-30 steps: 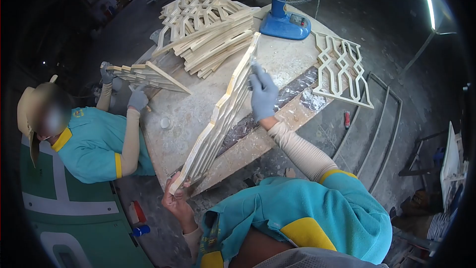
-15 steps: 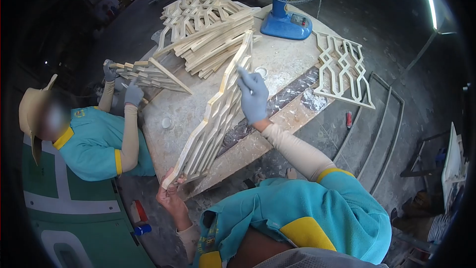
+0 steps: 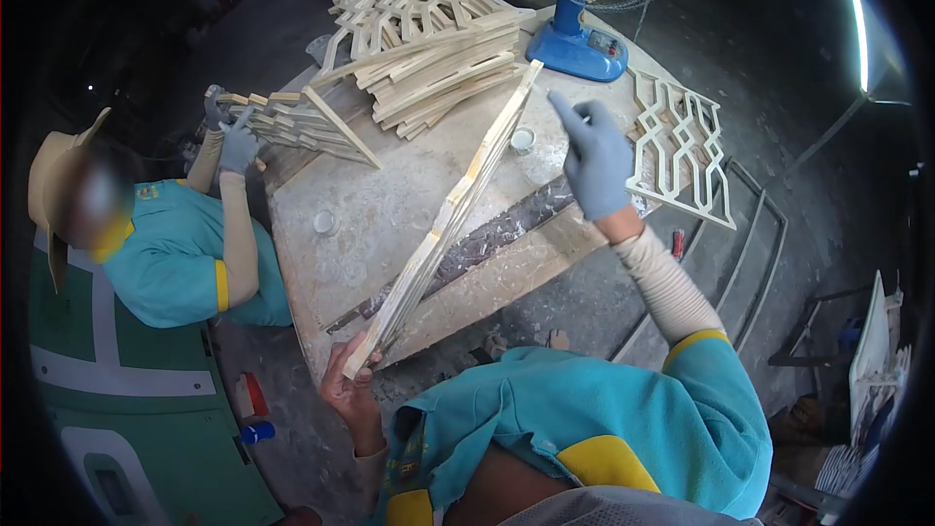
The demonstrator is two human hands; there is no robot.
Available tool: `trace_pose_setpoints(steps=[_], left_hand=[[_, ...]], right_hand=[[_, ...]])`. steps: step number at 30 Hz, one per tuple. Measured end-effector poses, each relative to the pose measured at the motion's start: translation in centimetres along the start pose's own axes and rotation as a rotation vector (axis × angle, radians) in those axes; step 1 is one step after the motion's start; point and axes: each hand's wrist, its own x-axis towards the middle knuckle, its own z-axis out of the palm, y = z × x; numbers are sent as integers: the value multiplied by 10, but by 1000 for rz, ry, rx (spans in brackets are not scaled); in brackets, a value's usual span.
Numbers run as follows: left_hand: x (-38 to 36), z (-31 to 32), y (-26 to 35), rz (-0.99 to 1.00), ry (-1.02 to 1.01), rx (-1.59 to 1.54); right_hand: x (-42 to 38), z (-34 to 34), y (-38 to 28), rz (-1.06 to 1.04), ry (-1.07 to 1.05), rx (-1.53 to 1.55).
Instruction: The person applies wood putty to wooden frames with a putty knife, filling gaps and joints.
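Note:
My bare left hand [image 3: 353,385] is closed around the lower end of a wooden lattice panel [image 3: 453,209], which stands on edge and slants up over the table. In a grey glove, my right hand [image 3: 596,161] is raised to the right of the panel, apart from it, with the index finger stretched out and the others partly curled. Whether a small thing sits in those fingers is not visible. Near my right hand, a small white cup [image 3: 523,140] stands on the worktable [image 3: 390,200].
A co-worker [image 3: 185,253] at the left holds another lattice panel [image 3: 307,122]. Stacked panels [image 3: 443,68] lie at the back beside a blue fan [image 3: 582,49]. One lattice panel [image 3: 682,141] lies at the right edge. A second cup [image 3: 325,223] stands at the left.
My right hand has moved right, away from the panel. The panel has turned more edge-on, and its upper end has shifted right. My left hand still grips its lower end.

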Motion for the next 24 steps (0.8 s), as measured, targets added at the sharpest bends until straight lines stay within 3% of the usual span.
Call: trace_pose_setpoints(steps=[2, 6, 9, 14, 17, 20, 24], left_hand=[[-2, 3, 5, 12, -14, 16], [-3, 3, 12, 13, -67, 73], [-3, 3, 8, 36, -80, 88], [-3, 3, 7, 43, -74, 89], [0, 3, 7, 71, -69, 92], [-1, 2, 7, 67, -67, 88], [-1, 3, 4, 52, -58, 69]], right_hand=[[18, -11, 7, -139, 4, -302], [24, -1, 8, -146, -147, -621], [7, 6, -2, -171, -271, -669], [35, -12, 6, -183, -145, -527], [25, 2, 11, -224, -214, -666], [21, -2, 9, -319, -212, -611], [40, -11, 13, -296, -166, -605]])
